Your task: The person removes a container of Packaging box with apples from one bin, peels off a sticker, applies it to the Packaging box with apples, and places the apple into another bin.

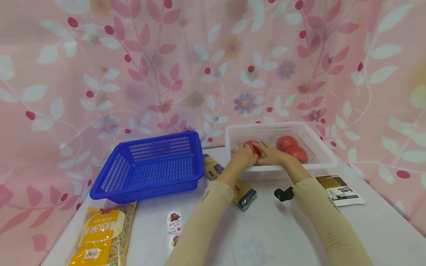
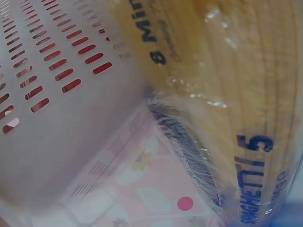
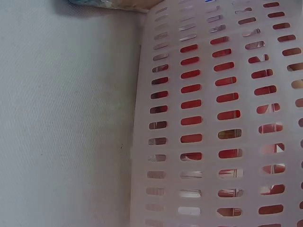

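Both hands reach into the white plastic basket [image 1: 283,173] at the back right. A red tomato [image 1: 253,145] lies between them, with the left hand [image 1: 244,155] curled on its left and the right hand [image 1: 270,153] holding it from the right. Two other tomatoes [image 1: 287,142] sit together in the right half of the basket. In the left wrist view, a spaghetti packet [image 2: 218,94] stands large beside the basket wall [image 2: 85,137]. Through the slots of the basket [image 3: 208,179] in the right wrist view, red shows. Neither wrist view shows fingers.
A blue plastic basket [image 1: 149,190] stands on the left. In front of it lies a yellow bag of pasta [image 1: 100,236]. Stickers [image 1: 174,222] lie on the white table [image 1: 259,236]. A small black object [image 1: 284,193] and a brown-and-white packet [image 1: 340,190] are near the right forearm.
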`<state>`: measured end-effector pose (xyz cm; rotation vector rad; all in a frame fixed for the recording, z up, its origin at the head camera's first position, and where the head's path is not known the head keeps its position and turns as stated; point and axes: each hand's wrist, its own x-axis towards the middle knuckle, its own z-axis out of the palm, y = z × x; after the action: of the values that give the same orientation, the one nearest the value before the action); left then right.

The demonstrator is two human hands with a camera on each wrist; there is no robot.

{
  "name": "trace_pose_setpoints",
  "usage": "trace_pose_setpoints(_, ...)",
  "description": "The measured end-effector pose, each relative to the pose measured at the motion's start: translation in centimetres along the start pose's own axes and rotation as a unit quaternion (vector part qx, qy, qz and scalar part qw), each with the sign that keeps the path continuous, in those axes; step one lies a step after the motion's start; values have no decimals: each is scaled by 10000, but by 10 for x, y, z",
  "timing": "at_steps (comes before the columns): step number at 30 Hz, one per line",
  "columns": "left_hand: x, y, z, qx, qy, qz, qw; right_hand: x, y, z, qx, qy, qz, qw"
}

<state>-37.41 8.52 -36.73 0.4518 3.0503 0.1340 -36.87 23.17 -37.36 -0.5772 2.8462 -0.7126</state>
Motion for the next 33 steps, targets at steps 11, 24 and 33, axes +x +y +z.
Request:
trace_pose_setpoints(11, -4, 0, -3, 270, 76, -121, 9995, 0, -2, -1, 131, 104, -48, 9998)
trace_pose_setpoints(24, -7, -6, -2, -1294, -300, -65, 9911, -6, 2, -6, 686, -125, 75, 9975)
trace_pose_setpoints(33, -11, -10, -2, -1450, 10, 182, 9893, -7, 6, -8, 536, 344, -104, 9979)
